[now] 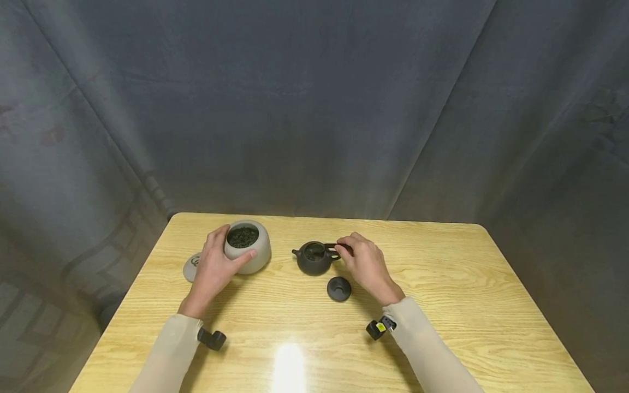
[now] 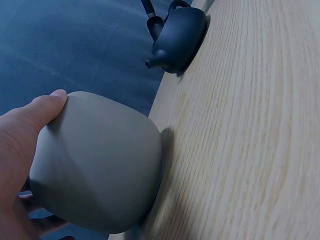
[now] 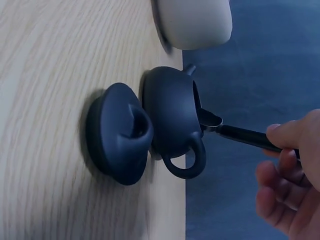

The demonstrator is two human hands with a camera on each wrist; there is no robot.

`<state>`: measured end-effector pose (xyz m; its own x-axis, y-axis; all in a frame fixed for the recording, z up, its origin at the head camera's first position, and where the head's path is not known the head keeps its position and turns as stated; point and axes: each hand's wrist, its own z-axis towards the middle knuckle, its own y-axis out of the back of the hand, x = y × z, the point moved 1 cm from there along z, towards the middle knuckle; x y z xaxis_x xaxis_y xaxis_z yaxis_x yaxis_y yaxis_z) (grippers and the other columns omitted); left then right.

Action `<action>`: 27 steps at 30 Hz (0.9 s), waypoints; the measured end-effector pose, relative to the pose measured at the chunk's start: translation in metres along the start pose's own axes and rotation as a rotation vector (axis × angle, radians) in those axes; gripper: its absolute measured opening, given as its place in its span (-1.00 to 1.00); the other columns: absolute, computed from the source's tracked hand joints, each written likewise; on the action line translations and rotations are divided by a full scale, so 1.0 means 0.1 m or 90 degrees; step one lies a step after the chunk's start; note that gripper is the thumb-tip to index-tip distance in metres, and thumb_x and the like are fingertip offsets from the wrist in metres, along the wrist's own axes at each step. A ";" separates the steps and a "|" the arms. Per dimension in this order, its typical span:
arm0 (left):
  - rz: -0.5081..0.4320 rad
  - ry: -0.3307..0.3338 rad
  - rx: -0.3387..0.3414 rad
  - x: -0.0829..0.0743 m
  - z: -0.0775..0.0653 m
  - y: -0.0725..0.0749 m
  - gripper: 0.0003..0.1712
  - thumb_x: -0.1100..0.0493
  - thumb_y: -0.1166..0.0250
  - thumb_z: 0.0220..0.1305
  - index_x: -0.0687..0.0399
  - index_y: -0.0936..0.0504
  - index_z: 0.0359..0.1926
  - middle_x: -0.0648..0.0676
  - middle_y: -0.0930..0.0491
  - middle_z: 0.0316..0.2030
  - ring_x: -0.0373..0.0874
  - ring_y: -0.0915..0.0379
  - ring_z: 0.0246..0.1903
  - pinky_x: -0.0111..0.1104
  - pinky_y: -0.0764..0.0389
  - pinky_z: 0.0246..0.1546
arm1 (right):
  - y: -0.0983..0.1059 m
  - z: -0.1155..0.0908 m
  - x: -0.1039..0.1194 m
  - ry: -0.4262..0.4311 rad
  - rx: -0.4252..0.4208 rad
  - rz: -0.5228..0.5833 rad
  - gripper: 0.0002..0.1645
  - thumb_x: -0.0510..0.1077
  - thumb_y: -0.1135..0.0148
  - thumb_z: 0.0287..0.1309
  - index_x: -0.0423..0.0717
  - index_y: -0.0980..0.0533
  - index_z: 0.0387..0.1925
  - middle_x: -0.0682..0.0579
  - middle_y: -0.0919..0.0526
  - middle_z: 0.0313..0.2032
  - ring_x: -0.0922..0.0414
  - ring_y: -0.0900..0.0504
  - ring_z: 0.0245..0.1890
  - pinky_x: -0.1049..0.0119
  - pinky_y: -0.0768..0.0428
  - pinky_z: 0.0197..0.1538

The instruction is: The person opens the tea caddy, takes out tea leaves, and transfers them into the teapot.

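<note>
My left hand [image 1: 215,266] grips a round grey jar [image 1: 259,257] at the left of the table, thumb on its near side and fingers around its far side. Dark, leaf-like bits, probably tea leaves, show inside the jar. Toward the middle stands a small black teapot [image 1: 313,267], uncovered, its spout pointing at the jar. My right hand [image 1: 368,263] pinches the black handle of a small spoon [image 3: 250,136]. The spoon's bowl dips into the teapot's mouth, so its tip is hidden in the right wrist view. Some dark leaves are visible within the pot.
The black teapot lid [image 1: 339,289] lies knob up, in front of the pot and near my right forearm. A grey jar lid [image 1: 190,269] with a dark mark lies left of the jar, partly behind my left hand. Grey curtains [image 1: 314,109] hang behind the wooden table [image 1: 442,284].
</note>
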<state>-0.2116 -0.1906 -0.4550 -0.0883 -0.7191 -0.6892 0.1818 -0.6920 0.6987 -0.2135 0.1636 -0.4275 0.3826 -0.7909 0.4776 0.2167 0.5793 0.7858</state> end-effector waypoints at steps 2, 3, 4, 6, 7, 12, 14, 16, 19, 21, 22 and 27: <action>0.000 0.000 0.000 0.01 0.00 0.00 0.24 -0.35 -0.48 0.26 0.24 -0.14 0.66 0.38 -0.18 0.59 0.36 -0.16 0.56 0.33 -0.26 0.51 | 0.02 -0.01 0.01 0.009 -0.007 0.001 -0.83 -0.12 -0.41 0.41 -0.11 -0.79 -0.09 0.07 -0.71 -0.33 0.24 -0.52 -0.44 0.34 -0.47 -0.39; 0.000 0.000 0.000 0.01 0.00 0.00 0.24 -0.35 -0.49 0.26 0.24 -0.14 0.66 0.38 -0.18 0.59 0.36 -0.16 0.56 0.33 -0.26 0.51 | 0.03 -0.01 0.01 0.012 -0.009 0.001 -0.83 -0.12 -0.40 0.41 -0.11 -0.79 -0.09 0.07 -0.70 -0.33 0.24 -0.51 -0.44 0.35 -0.47 -0.39; 0.000 0.001 0.001 0.01 0.00 0.00 0.24 -0.35 -0.48 0.26 0.24 -0.14 0.66 0.38 -0.18 0.59 0.37 -0.16 0.56 0.33 -0.26 0.51 | 0.04 -0.01 0.01 0.015 -0.010 0.003 -0.83 -0.12 -0.40 0.42 -0.11 -0.79 -0.09 0.08 -0.70 -0.33 0.25 -0.50 -0.44 0.36 -0.46 -0.38; 0.001 0.003 0.002 0.02 0.00 0.00 0.25 -0.35 -0.48 0.26 0.24 -0.13 0.66 0.38 -0.18 0.59 0.37 -0.16 0.56 0.34 -0.26 0.50 | 0.05 -0.02 0.01 0.018 -0.013 0.005 -0.83 -0.12 -0.40 0.42 -0.10 -0.79 -0.09 0.08 -0.70 -0.34 0.25 -0.50 -0.44 0.37 -0.46 -0.38; 0.001 0.004 0.002 0.02 0.00 0.00 0.25 -0.36 -0.48 0.26 0.24 -0.13 0.67 0.38 -0.18 0.59 0.38 -0.16 0.55 0.34 -0.26 0.50 | 0.06 -0.02 0.01 0.019 -0.013 0.007 -0.83 -0.12 -0.40 0.42 -0.10 -0.79 -0.09 0.08 -0.69 -0.34 0.26 -0.49 -0.44 0.38 -0.46 -0.38; 0.002 0.002 0.000 0.02 -0.01 0.01 0.24 -0.36 -0.47 0.27 0.25 -0.13 0.66 0.39 -0.18 0.58 0.39 -0.17 0.55 0.35 -0.27 0.49 | 0.09 -0.04 0.00 0.013 -0.010 0.022 -0.82 -0.11 -0.40 0.42 -0.09 -0.79 -0.07 0.09 -0.69 -0.33 0.26 -0.48 -0.43 0.39 -0.45 -0.37; 0.001 -0.001 -0.002 0.02 0.00 0.00 0.24 -0.35 -0.47 0.28 0.26 -0.13 0.66 0.40 -0.18 0.58 0.39 -0.17 0.55 0.36 -0.27 0.49 | 0.10 -0.04 -0.02 0.007 -0.009 0.036 -0.81 -0.11 -0.40 0.42 -0.10 -0.78 -0.06 0.08 -0.69 -0.33 0.26 -0.47 -0.43 0.40 -0.44 -0.36; 0.000 0.000 -0.002 0.02 0.00 0.00 0.24 -0.35 -0.48 0.27 0.26 -0.14 0.66 0.39 -0.18 0.58 0.38 -0.17 0.55 0.35 -0.27 0.49 | 0.12 -0.05 -0.04 -0.005 -0.010 0.054 -0.80 -0.11 -0.38 0.44 -0.11 -0.78 -0.06 0.07 -0.70 -0.33 0.24 -0.48 -0.43 0.40 -0.45 -0.35; 0.001 0.001 0.000 0.02 0.00 0.00 0.24 -0.35 -0.48 0.27 0.25 -0.13 0.66 0.39 -0.18 0.58 0.38 -0.18 0.55 0.34 -0.27 0.50 | 0.14 -0.07 -0.09 -0.025 -0.010 0.088 -0.81 -0.11 -0.38 0.44 -0.13 -0.78 -0.08 0.03 -0.75 -0.30 0.22 -0.52 -0.41 0.41 -0.50 -0.33; 0.001 0.002 0.002 0.02 0.00 0.00 0.25 -0.35 -0.48 0.27 0.24 -0.13 0.67 0.38 -0.18 0.59 0.37 -0.17 0.55 0.34 -0.27 0.50 | 0.15 -0.08 -0.12 -0.049 -0.009 0.112 -0.81 -0.10 -0.37 0.45 -0.12 -0.78 -0.09 0.00 -0.79 -0.27 0.20 -0.56 -0.39 0.42 -0.53 -0.32; 0.000 0.002 0.002 0.02 0.00 0.00 0.25 -0.35 -0.48 0.27 0.24 -0.12 0.67 0.38 -0.17 0.59 0.37 -0.17 0.55 0.34 -0.27 0.50 | 0.16 -0.09 -0.14 -0.060 -0.009 0.122 -0.81 -0.11 -0.38 0.44 -0.12 -0.78 -0.10 -0.02 -0.81 -0.25 0.20 -0.58 -0.37 0.43 -0.55 -0.31; -0.003 0.001 0.003 0.01 0.01 -0.01 0.25 -0.36 -0.48 0.26 0.24 -0.12 0.67 0.38 -0.17 0.59 0.37 -0.16 0.56 0.34 -0.26 0.51 | 0.19 -0.15 -0.25 -0.115 -0.010 0.159 -0.78 -0.08 -0.36 0.47 -0.12 -0.78 -0.08 -0.09 -0.84 -0.21 0.16 -0.63 -0.39 0.43 -0.58 -0.36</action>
<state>-0.2127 -0.1912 -0.4560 -0.0878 -0.7158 -0.6927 0.1772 -0.6956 0.6963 -0.2057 0.1969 -0.4305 0.2607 -0.6445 0.7187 0.1509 0.7626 0.6291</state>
